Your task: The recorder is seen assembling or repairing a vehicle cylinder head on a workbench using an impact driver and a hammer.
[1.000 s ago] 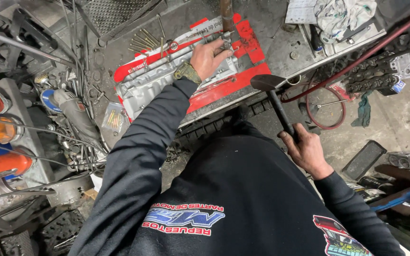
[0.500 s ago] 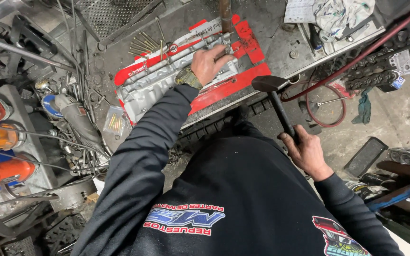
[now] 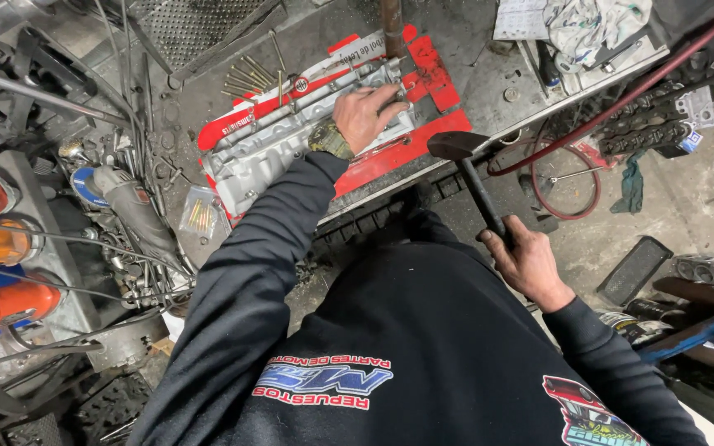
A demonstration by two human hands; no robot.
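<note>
Grimy metal worktop at 12 o'clock, red sheet spread across it, loose long bolts at 11, crumpled rag at 1; concrete floor with a coiled red hose at 2. Left hand stretched forward, palm down, fingers pressing on the grey aluminium cylinder head — long, ribbed, lying aslant on the red sheet. Right hand at 3 o'clock, clenched round the black handle of a hammer, head raised just beside the worktop edge.
</note>
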